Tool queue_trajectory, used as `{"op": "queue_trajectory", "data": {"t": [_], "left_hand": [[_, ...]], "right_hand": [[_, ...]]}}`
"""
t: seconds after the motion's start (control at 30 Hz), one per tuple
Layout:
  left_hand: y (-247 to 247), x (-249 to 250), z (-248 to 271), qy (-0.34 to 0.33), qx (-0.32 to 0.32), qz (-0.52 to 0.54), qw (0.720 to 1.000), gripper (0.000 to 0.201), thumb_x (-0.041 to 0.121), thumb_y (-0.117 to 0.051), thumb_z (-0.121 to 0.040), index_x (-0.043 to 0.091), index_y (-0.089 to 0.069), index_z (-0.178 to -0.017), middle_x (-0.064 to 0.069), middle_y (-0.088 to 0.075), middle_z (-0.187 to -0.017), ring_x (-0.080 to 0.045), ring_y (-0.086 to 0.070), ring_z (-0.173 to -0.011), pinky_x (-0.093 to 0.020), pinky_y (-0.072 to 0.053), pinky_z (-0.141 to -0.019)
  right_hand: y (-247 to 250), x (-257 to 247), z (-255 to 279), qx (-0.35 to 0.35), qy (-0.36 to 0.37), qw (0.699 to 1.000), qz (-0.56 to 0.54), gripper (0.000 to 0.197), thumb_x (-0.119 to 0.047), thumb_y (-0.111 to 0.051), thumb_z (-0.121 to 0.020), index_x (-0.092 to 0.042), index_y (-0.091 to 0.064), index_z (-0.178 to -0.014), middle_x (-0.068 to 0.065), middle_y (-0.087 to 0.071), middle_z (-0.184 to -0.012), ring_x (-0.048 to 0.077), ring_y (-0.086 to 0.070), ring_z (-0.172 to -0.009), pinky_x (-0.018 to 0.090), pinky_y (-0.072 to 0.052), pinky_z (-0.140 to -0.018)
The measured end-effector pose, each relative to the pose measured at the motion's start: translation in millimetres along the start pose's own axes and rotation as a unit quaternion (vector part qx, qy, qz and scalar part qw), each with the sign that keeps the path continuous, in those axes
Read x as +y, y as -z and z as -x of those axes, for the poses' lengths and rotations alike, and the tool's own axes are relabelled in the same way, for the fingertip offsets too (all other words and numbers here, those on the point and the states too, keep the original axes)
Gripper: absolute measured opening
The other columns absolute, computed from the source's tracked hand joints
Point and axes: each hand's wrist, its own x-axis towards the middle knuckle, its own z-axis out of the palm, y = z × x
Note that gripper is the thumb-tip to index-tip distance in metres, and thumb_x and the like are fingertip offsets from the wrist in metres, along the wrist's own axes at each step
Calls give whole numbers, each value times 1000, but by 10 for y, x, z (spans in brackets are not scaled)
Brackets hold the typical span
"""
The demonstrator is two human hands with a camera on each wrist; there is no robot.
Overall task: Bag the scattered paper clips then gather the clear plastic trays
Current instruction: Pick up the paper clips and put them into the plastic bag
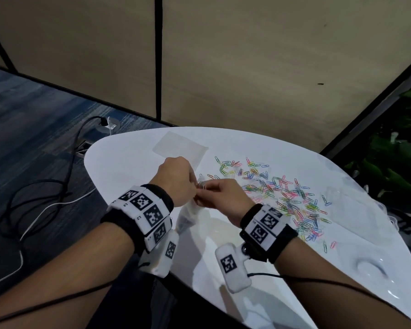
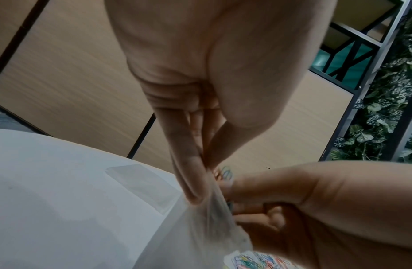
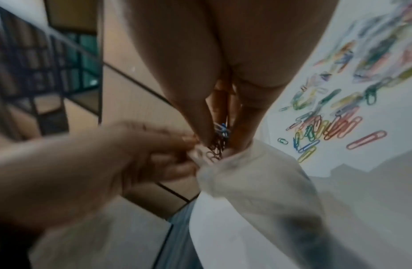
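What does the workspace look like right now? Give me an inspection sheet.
Surface: white table, rounded edge.
Job's things: clips scattered at right; bag held at the table's near edge; flat tray at far side, another tray at right.
Clutter: nothing seen.
Grippers: left hand pinches the bag's mouth; right hand holds a bunch of clips at it.
Cables: black and white cables on the floor at left.
Surroundings: beige panels, blue carpet, plants at right.
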Motion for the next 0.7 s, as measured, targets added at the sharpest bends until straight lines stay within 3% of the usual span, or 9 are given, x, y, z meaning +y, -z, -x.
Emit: {"op": "queue_trajectory", "data": {"t": [0.07, 0.1, 0.2, 0.33, 0.4, 0.53, 0.63, 0.7], "left_hand": [[-24, 21, 5, -6, -7, -5, 1000, 18, 5, -63, -81, 13, -79, -80, -1, -63, -67, -25, -71, -78, -30, -59, -73], [-34, 25, 5, -8, -10, -7, 1000, 18, 5, -63, -81, 13, -79, -79, 0, -63, -66, -25, -71, -78, -30, -59, -73], [-50, 24, 2, -14, -15, -8, 1000, 16, 7, -65, -83, 14, -78, -79, 3, -64, -65, -23, -72, -77, -32, -61, -76], [-55, 16, -7, -17, -16, -8, 1000, 16, 7, -65, -84, 14, -78, -81, 1, -66, -69, -22, -72, -78, -32, -61, -77], [-54, 9, -24, -17, -11, -8, 1000, 15, 7, -65, -84, 14, -78, -81, -1, -67, -72, -23, -72, -78, -32, -61, -76], [-43, -18, -36, -13, -10, 3, 1000, 13, 8, -66, -85, 13, -78, -84, -8, -72, -85, -24, -72, -80, -36, -61, -81], [-33, -23, -28, -10, -6, 8, 1000, 15, 7, -63, -86, 13, -77, -85, -10, -73, -91, -25, -72, -83, -37, -61, -83], [-31, -24, -30, -10, -4, 8, 1000, 16, 6, -63, -87, 13, -76, -85, -9, -73, -91, -25, -72, -83, -37, -61, -83]], "right_hand": [[-55, 55, -8, 33, 33, 990, 131, 5, -14, -71, -76, -14, -75, -74, 14, -75, -80, 26, -72, -78, 43, -59, -84], [-57, 66, -19, 42, 41, 982, 177, 5, -16, -70, -73, -14, -74, -69, 9, -74, -70, 21, -71, -72, 41, -60, -78], [-44, 22, -13, 73, 67, 957, 272, 14, -10, -70, -75, -19, -72, -66, -6, -62, -50, 8, -61, -53, 22, -56, -57], [-30, 1, -13, 90, 110, 935, 325, 13, -8, -70, -75, -16, -80, -79, -15, -56, -50, 0, -54, -48, 7, -43, -52], [-46, 13, -29, 98, 120, 933, 326, 12, -8, -71, -75, -16, -80, -79, -13, -57, -51, 2, -54, -50, 7, -42, -51], [-44, 17, -63, 111, 128, 934, 315, 11, -10, -72, -75, -10, -75, -65, 5, -68, -55, 19, -64, -53, 28, -55, -55], [-17, 11, -62, 97, 121, 930, 334, 14, -3, -70, -75, -13, -79, -80, 4, -74, -72, 14, -67, -64, 21, -55, -66], [-6, 8, -44, 88, 120, 925, 351, 16, -5, -71, -74, -13, -79, -85, 5, -74, -74, 16, -67, -67, 20, -54, -66]]}}
